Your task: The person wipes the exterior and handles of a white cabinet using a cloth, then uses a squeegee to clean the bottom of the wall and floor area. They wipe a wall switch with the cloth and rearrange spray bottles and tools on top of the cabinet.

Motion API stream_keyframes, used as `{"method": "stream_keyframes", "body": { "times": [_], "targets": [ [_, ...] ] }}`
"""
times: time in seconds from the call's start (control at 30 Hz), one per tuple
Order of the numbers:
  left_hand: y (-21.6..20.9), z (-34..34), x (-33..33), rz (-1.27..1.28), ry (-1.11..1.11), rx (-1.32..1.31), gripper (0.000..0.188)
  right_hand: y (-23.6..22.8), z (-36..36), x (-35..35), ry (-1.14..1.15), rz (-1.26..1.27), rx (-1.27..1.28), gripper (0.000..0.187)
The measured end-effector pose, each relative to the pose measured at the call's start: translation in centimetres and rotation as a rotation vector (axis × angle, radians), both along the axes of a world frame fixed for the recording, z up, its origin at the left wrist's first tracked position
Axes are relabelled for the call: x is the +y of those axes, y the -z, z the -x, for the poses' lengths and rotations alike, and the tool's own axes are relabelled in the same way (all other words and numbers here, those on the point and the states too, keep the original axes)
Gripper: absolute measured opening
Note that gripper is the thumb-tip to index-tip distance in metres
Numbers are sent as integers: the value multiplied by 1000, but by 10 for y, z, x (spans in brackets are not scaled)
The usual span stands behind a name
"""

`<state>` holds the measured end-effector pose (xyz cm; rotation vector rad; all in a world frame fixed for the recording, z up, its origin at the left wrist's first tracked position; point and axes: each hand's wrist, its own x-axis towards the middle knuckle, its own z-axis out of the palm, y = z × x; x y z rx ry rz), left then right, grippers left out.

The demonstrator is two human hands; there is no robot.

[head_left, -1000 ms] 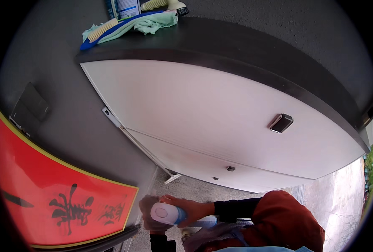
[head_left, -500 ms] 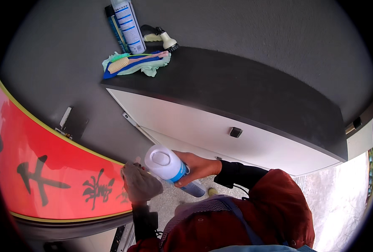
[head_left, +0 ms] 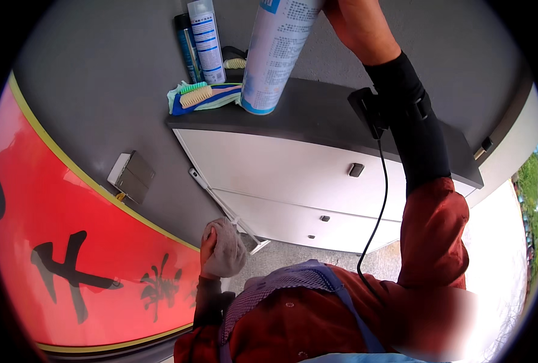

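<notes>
My right hand (head_left: 357, 24) is raised at the top of the view, shut on a tall white and blue spray can (head_left: 278, 51) that hangs base down over the dark top of a white cabinet (head_left: 317, 175). My left hand (head_left: 211, 248) is low, close to my chest, gripping a crumpled grey cloth (head_left: 226, 248) next to a red banner (head_left: 69, 242) with black characters on the grey wall.
On the cabinet top stand a second spray can (head_left: 207, 39) and a dark slim can (head_left: 187, 48), beside a scrub brush (head_left: 196, 97) lying on a green and blue cloth. A grey wall box (head_left: 130, 176) sits left of the cabinet. A black cable (head_left: 375, 206) runs down my right sleeve.
My right hand has lifted the spray can from chest height up to above the cabinet top. My left hand still holds the cloth low, and the view has shifted toward the cabinet.
</notes>
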<state>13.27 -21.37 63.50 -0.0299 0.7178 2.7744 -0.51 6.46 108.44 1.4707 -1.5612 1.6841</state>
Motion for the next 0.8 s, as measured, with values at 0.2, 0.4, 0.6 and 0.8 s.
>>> {"method": "stream_keyframes", "body": {
  "times": [0.2,0.4,0.6,0.8],
  "targets": [
    [10,3,-18,48,-67,48,49,-28,113,-81,144,175,117,50],
    [37,1,-31,139,-222,10,46,11,215,-133,343,201,89,59],
    [41,2,-26,65,-299,138,42,43,246,-146,183,110,-75,59],
    [46,27,-27,55,-278,-2,46,40,261,-147,195,34,-21,61]
  ]
}}
